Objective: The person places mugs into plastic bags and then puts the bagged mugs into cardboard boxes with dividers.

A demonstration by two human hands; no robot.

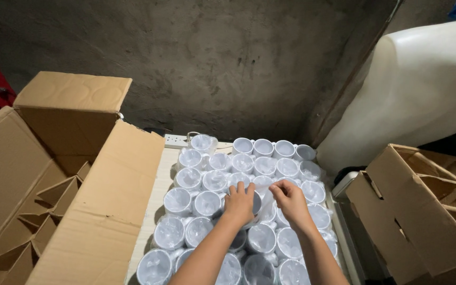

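Note:
Several white mugs [242, 146], many wrapped in clear plastic bags, stand packed together upright on a pale table [159, 179]. My left hand [239, 202] rests fingers-down over one bagged mug [257, 203] in the middle of the group. My right hand [290, 199] pinches the clear plastic of that mug's bag from the right side. Both forearms reach in from the bottom edge. The mug under my hands is mostly hidden.
A large open cardboard box [69, 184] with card dividers stands at the left. Another open divided box [423, 206] stands at the right. A white power strip [175, 140] lies at the table's far edge against a dark concrete wall. A big white rounded object [418, 89] leans at right.

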